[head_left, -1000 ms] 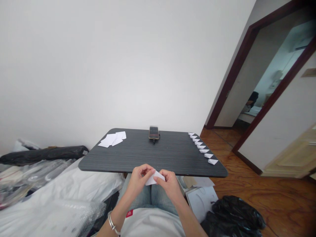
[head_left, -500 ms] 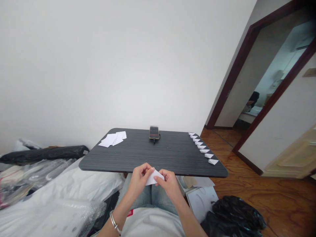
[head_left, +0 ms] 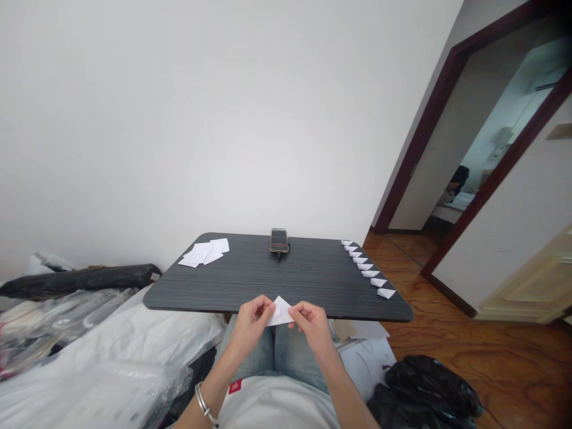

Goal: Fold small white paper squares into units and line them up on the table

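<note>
A small piece of white folded paper, roughly triangular with its point up, is held between both hands at the near edge of the black table. My left hand pinches its left corner between thumb and fingers. The right corner is gripped the same way by my right hand. Loose white paper sheets lie overlapping at the table's left. Down the right side runs a row of several small folded paper pieces.
A phone with a cable stands at the table's back middle, by the wall. Plastic-wrapped bundles lie to the left. Right of my legs are a white paper bag and black plastic bags. A doorway opens at the right.
The folded paper has been turned and raised slightly, so its point now faces up. My right hand has shifted a little outward to its right corner; the things on the table have not moved.
</note>
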